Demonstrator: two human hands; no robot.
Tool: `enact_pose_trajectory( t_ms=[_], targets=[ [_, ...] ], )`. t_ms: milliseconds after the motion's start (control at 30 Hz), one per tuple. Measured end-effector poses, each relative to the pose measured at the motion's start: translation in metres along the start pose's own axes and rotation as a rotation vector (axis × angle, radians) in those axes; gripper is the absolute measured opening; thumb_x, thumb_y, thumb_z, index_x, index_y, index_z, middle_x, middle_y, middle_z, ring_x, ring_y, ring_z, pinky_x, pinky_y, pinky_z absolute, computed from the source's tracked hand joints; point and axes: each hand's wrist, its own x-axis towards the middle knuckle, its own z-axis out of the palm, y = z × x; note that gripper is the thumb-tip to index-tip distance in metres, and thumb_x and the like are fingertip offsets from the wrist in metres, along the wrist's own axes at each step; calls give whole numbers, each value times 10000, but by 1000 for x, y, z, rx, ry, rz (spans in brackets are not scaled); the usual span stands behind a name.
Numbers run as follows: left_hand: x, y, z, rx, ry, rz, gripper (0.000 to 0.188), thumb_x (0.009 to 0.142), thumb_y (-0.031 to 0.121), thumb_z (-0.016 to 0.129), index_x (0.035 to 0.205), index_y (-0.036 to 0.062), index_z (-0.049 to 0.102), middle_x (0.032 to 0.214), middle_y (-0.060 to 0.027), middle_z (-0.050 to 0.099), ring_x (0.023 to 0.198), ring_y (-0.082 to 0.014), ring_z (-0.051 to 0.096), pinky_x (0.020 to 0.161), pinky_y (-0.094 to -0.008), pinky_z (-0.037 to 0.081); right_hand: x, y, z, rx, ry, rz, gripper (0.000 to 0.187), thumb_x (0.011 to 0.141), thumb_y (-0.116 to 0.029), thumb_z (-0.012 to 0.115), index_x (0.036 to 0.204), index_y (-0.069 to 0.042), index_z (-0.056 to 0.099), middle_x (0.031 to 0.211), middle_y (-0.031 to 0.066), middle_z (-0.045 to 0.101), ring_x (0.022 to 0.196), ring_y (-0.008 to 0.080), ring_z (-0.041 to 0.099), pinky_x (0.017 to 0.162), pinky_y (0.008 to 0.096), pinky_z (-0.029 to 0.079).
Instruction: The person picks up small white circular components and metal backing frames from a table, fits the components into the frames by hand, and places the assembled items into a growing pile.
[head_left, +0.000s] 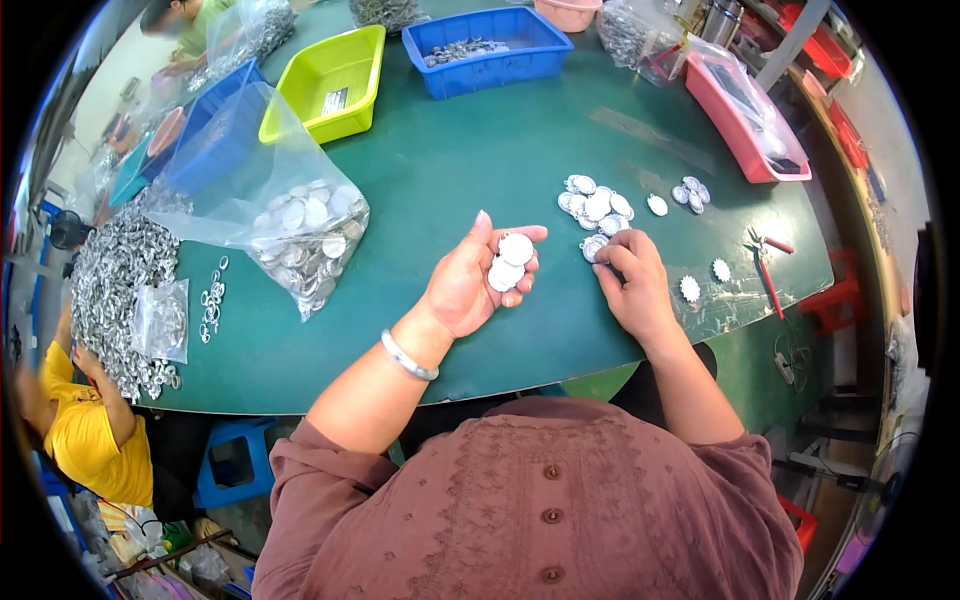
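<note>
Several round, silvery-white metal pendants lie in my left hand, palm up, fingers curled beneath them and thumb raised. To its right, my right hand reaches down to the table with thumb and forefinger pinched at a similar pendant, at the near edge of a loose pile. The fingertips partly cover that piece. A single pendant and a smaller cluster lie right of the pile. Two scallop-edged discs rest beside my right wrist.
Red-handled pliers lie at the table's right. A plastic bag of discs stands left, before a heap of metal parts. Green, blue and pink trays line the far side. A yellow-sleeved person works at left.
</note>
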Motion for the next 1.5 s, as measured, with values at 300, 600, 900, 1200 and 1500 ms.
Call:
enact_pose_trajectory(
  t_ms=[300, 600, 900, 1200, 1500],
  targets=[
    [0, 1, 0, 109, 66, -6, 419, 911, 352, 363, 1066, -13, 496, 801, -56, 524, 649, -127, 496, 476, -198, 379, 5, 3, 3, 70, 11, 47, 213, 645, -4, 622, 828, -42, 518, 876, 85, 523, 772, 286, 487, 678, 357, 401],
    [-1, 3, 2, 121, 94, -26, 336, 907, 282, 388, 1028, -4, 515, 785, -54, 531, 642, -124, 504, 476, -203, 384, 8, -1, 1, -29, -11, -18, 369, 648, -42, 637, 1000, -30, 527, 940, 109, 505, 855, 288, 477, 745, 362, 391],
    [-1, 2, 4, 153, 185, -2, 247, 885, 219, 436, 987, 18, 537, 853, -74, 570, 684, -142, 553, 490, -214, 418, 8, 4, 6, -11, 16, -23, 299, 633, -66, 665, 899, -33, 533, 908, 99, 510, 841, 288, 488, 730, 370, 387],
    [-2, -3, 6, 232, 171, -19, 192, 833, 142, 550, 1005, 58, 554, 770, -21, 564, 651, -99, 531, 468, -174, 380, 22, -38, 25, 249, 146, -17, 291, 624, -68, 701, 859, -48, 530, 730, 51, 523, 683, 209, 481, 625, 323, 384],
    [-3, -4, 6, 296, 244, 62, 144, 820, 166, 586, 913, 57, 577, 725, -6, 557, 608, -77, 506, 458, -163, 360, 26, -46, 28, 731, -46, 151, 202, 746, -32, 609, 904, -16, 485, 771, 41, 553, 699, 103, 517, 625, 211, 415]
  ],
)
